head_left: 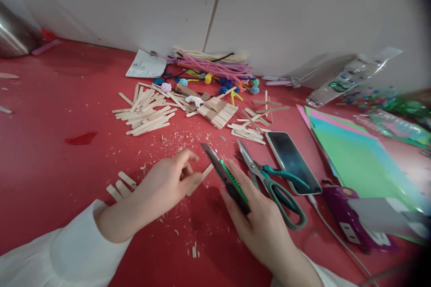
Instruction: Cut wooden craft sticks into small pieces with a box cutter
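Note:
My left hand [168,177] is closed, thumb and fingers pinching a short craft stick [206,171]. Part of that stick is hidden behind the thumb. In my right hand [261,219] is a utility knife [232,184] with a black and green handle. Its blade is out and points up and away to the left, just above the stick. Several cut craft sticks [121,185] lie under my left forearm. Wood shavings [182,141] are scattered over the red table [60,179] around both hands.
Teal-handled scissors [274,179] lie right of the knife, against a phone [292,161]. Craft sticks [148,112] and pipe cleaners [215,69] are heaped at the back. Coloured paper [357,157], a plastic bottle [341,83] and a purple object [350,219] occupy the right.

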`<state>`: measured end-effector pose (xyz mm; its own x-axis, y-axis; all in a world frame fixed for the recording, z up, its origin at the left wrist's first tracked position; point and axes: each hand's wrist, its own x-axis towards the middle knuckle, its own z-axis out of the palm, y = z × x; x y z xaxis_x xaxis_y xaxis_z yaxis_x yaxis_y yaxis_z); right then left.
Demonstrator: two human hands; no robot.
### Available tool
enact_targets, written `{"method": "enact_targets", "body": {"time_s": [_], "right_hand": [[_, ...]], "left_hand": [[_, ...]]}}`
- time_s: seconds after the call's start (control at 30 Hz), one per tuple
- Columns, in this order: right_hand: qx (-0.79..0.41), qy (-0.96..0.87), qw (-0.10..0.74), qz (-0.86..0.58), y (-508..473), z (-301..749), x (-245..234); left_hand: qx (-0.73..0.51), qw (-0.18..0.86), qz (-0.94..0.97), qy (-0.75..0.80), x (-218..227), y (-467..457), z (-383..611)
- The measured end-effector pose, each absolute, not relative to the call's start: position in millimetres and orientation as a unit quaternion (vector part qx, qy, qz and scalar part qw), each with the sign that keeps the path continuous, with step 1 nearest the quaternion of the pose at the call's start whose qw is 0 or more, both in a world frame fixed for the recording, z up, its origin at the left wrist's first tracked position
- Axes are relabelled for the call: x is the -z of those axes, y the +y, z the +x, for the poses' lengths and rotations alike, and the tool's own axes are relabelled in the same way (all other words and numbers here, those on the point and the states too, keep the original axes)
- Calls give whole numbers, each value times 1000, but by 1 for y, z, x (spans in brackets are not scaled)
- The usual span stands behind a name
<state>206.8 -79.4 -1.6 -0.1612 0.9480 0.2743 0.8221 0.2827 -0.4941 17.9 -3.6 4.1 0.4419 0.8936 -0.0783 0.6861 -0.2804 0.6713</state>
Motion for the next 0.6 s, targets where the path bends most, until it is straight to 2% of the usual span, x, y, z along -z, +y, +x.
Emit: {"method": "enact_targets", "body": {"time_s": [0.13,0.23,0.4,0.6], "right_hand": [[-110,-723,305,-610,-78,208,0],[-107,-701,339,-618,-76,212,0],[-124,-680,384,-612,-74,220,3],[-151,-677,400,-599,-73,220,2]], "left_hand": [[-202,251,827,460,-5,5,14],[-149,209,901,351,-4,12,15],[-59,159,952,256,-11,21,28],[-41,134,956,257,-21,29,29]]}}
